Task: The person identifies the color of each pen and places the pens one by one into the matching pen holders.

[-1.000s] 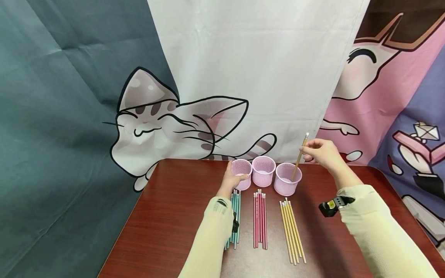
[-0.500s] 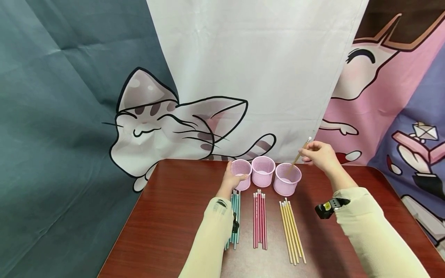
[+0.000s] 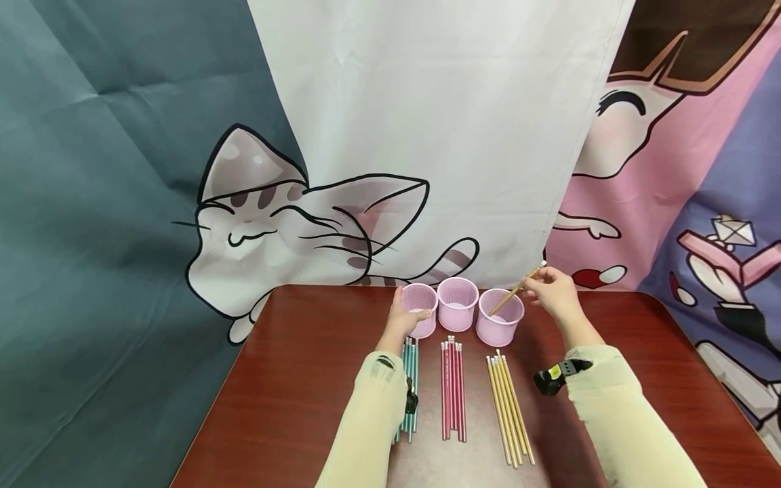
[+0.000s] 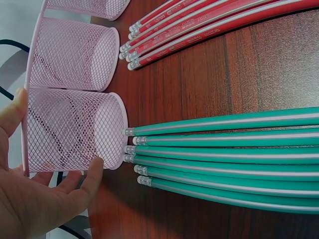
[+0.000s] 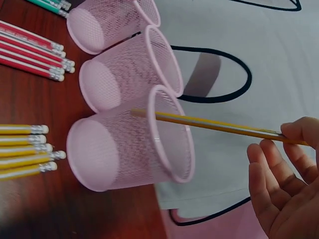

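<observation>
My right hand (image 3: 555, 296) pinches a yellow pencil (image 5: 219, 126) between thumb and fingers near its eraser end. The pencil slants down to the left, its other end inside the right pink mesh cup (image 3: 497, 333). In the left wrist view, my left hand (image 4: 47, 201) grips the left pink mesh cup (image 4: 75, 134), its thumb at the rim and fingers along the side. Between these two stands the middle mesh cup (image 3: 457, 316). Teal pencils (image 4: 224, 154) lie in front of the left cup, partly hidden by my left arm in the head view.
In front of the middle cup lie several red pencils (image 3: 453, 393). A row of yellow pencils (image 3: 510, 410) lies before the right cup, eraser ends toward it. A printed cloth (image 3: 390, 135) hangs directly behind the table (image 3: 293, 379).
My right hand has moved slightly down, and the pencil leans farther over across the right cup's rim. My left hand stays on the left cup. The head view has shifted a little.
</observation>
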Demonstrator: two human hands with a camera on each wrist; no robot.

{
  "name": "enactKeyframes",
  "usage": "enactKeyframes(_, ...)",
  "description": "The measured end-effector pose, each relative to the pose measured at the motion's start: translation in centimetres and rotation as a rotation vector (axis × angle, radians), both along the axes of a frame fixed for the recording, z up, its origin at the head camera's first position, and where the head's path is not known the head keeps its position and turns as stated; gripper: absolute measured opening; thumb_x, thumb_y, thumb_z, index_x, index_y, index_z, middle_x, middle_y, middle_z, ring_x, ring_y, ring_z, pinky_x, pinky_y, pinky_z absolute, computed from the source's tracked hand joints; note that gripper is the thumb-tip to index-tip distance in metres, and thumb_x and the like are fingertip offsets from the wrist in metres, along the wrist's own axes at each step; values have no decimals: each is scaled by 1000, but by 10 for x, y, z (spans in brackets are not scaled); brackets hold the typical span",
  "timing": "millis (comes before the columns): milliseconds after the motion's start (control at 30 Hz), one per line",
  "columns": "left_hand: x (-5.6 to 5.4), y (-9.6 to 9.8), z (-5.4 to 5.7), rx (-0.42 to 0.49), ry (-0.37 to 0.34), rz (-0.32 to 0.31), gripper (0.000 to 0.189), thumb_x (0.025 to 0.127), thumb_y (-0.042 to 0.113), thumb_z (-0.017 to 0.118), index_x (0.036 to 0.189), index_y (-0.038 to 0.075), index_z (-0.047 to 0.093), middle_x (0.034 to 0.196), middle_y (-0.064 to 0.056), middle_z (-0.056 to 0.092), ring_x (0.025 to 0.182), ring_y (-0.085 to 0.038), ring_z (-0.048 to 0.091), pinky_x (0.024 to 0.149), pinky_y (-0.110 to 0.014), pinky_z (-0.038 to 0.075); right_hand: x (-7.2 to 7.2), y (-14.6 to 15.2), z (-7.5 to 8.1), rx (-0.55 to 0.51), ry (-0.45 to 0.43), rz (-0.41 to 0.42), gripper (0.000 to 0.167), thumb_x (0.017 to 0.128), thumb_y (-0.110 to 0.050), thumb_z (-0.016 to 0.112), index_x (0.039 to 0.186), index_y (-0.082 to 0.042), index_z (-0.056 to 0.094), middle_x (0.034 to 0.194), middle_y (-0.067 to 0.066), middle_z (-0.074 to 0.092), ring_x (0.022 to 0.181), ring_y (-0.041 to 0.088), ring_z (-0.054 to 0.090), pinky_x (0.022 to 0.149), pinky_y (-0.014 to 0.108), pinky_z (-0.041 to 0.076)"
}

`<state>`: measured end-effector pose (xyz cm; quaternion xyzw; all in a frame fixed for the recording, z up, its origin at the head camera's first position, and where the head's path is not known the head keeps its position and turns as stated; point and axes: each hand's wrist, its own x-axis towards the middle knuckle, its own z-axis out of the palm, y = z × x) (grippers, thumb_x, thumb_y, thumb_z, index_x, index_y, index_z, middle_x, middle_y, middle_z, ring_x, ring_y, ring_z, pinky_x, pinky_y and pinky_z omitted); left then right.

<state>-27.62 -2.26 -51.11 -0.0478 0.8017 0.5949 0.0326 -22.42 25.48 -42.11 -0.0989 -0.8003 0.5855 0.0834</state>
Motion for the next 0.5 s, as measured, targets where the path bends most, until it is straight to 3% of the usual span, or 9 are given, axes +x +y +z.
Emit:
enactKeyframes(300, 4, -3, 2, 1, -15, 7, 94, 69, 5, 79, 145, 9, 24, 139, -24, 36, 124, -37, 38, 102, -47, 30, 0, -3, -28, -28, -3, -204, 23, 84, -7, 62, 103, 4, 53, 67, -15, 56, 55, -3, 53, 51, 17, 48)
enactKeyframes(500, 2, -1, 1, 2, -16, 7, 94, 69, 4, 79, 145, 9, 24, 139, -24, 36, 124, -37, 38, 102, -47, 31, 2, -2, -39, -57, -49, -265, 24, 86, -11, 62, 104, 2, 55, 64, -16, 54, 56, -4, 51, 51, 16, 45)
